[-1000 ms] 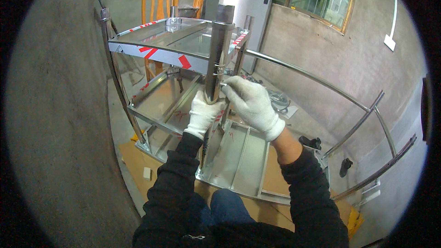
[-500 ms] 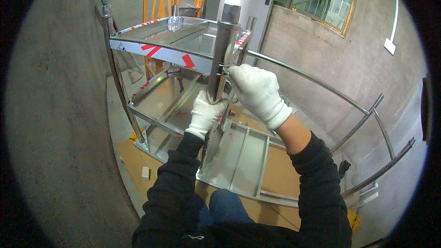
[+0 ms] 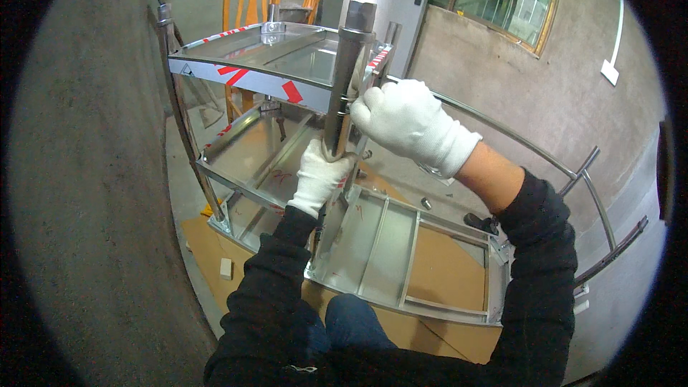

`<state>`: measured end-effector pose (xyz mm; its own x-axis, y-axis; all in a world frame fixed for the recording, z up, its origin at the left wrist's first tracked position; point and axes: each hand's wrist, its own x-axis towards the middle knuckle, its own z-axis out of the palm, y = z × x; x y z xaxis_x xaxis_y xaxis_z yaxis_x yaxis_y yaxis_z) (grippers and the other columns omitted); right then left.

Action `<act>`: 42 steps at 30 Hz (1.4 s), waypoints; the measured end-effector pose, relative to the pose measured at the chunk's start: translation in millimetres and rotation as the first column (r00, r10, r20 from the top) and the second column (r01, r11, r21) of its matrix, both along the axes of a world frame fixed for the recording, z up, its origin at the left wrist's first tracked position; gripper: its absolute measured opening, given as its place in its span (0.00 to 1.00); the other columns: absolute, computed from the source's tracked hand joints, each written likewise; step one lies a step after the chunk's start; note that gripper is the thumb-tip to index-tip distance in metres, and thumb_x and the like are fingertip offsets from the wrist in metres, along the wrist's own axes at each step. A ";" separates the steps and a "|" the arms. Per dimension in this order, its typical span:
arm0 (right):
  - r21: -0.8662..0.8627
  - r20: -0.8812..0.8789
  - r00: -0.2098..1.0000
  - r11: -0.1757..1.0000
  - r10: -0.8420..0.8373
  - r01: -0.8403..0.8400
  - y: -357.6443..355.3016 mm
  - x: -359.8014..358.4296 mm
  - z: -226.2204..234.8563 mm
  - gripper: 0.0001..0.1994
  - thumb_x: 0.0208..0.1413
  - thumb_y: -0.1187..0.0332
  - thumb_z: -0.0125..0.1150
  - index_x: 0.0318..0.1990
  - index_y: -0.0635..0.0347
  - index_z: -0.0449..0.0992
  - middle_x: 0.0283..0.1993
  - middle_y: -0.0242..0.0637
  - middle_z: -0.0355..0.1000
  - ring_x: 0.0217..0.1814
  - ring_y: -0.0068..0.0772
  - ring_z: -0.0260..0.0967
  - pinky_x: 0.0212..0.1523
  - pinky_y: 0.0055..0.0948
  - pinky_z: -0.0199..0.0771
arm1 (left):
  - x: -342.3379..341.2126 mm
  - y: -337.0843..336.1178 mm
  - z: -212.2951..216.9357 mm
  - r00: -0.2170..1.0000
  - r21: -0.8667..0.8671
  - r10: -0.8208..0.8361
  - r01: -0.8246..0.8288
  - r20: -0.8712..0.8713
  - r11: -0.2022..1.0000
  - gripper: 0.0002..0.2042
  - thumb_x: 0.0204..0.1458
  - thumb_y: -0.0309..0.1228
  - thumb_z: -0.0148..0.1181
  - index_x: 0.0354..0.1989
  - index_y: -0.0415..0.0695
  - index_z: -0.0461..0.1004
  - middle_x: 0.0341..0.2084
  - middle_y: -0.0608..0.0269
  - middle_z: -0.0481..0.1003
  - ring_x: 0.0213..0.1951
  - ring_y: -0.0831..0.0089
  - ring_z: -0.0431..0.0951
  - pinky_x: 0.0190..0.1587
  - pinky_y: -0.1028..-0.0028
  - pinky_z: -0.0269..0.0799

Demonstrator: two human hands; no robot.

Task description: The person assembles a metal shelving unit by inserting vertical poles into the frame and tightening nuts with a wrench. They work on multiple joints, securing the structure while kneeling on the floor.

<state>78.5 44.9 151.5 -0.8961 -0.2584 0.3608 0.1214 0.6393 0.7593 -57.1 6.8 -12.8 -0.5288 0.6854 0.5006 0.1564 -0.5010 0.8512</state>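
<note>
A tiered metal cart frame (image 3: 251,80) stands before me, with metal shelves on several levels. My left hand (image 3: 320,178), in a white glove, is wrapped round the lower part of the near upright metal post (image 3: 347,64), below the top shelf. My right hand (image 3: 412,125), gloved as well, is closed against the right side of that post, level with the top shelf's edge. Whatever its fingers pinch is hidden. Red-marked film runs along the top shelf's rim.
A low metal frame (image 3: 365,244) lies on cardboard (image 3: 448,261) at the right. Bent metal tubes (image 3: 598,193) lean by the right wall. A wooden chair (image 3: 252,1) stands behind the cart, and a dark rough wall (image 3: 86,172) rises close on the left.
My right wrist has turned and the forearm has swung out to the right, while the fist stays by the post. My left hand keeps its grip.
</note>
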 end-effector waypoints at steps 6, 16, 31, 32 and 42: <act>0.103 0.209 0.975 0.993 -0.074 0.053 -4.9 -2.0 22.2 0.04 0.46 0.71 0.56 0.28 0.61 0.72 0.22 0.39 0.68 0.23 0.39 0.72 0.19 0.35 0.72 | 0.8 -1.0 1.9 1.000 -0.044 0.016 -0.016 -0.013 0.999 0.20 0.43 0.28 0.68 0.42 0.34 0.68 0.32 0.59 0.76 0.33 0.76 0.75 0.37 0.74 0.73; -0.078 0.162 0.969 0.977 -0.185 0.200 -13.0 -3.9 10.2 0.04 0.47 0.72 0.55 0.30 0.62 0.72 0.24 0.41 0.71 0.25 0.41 0.75 0.22 0.37 0.76 | 8.0 -4.9 7.0 0.998 -0.004 0.049 -0.049 0.026 0.999 0.16 0.43 0.26 0.66 0.39 0.35 0.68 0.29 0.61 0.75 0.30 0.79 0.74 0.34 0.75 0.73; -0.249 -0.139 0.989 0.969 -0.042 0.006 7.8 -0.5 -26.8 0.06 0.44 0.72 0.55 0.33 0.57 0.69 0.25 0.37 0.69 0.27 0.40 0.72 0.26 0.35 0.72 | 4.7 1.0 1.8 0.999 -0.013 0.041 -0.041 0.028 0.999 0.18 0.43 0.26 0.67 0.41 0.36 0.67 0.30 0.61 0.76 0.31 0.78 0.74 0.35 0.75 0.73; -0.284 -0.149 0.986 0.959 -0.071 0.026 5.9 -0.5 -29.9 0.06 0.44 0.72 0.55 0.33 0.57 0.69 0.25 0.37 0.69 0.27 0.40 0.72 0.26 0.35 0.72 | 7.9 -6.4 8.2 0.999 -0.047 0.047 -0.046 0.025 0.998 0.18 0.43 0.26 0.67 0.40 0.36 0.68 0.30 0.61 0.76 0.31 0.78 0.74 0.35 0.75 0.73; -0.760 -0.566 0.789 0.521 -0.238 -0.388 -9.9 -23.7 -71.7 0.09 0.57 0.64 0.56 0.30 0.59 0.72 0.22 0.47 0.70 0.26 0.47 0.73 0.25 0.39 0.71 | 3.0 11.4 -8.7 0.999 0.080 0.022 -0.025 0.028 0.996 0.21 0.44 0.30 0.69 0.43 0.35 0.68 0.33 0.61 0.76 0.35 0.77 0.75 0.39 0.75 0.73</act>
<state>54.9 35.0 79.8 -0.4349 0.3744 0.8189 0.2093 0.9266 -0.3125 -54.0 18.2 -21.5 -0.5583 0.6307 0.5390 0.1465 -0.5645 0.8123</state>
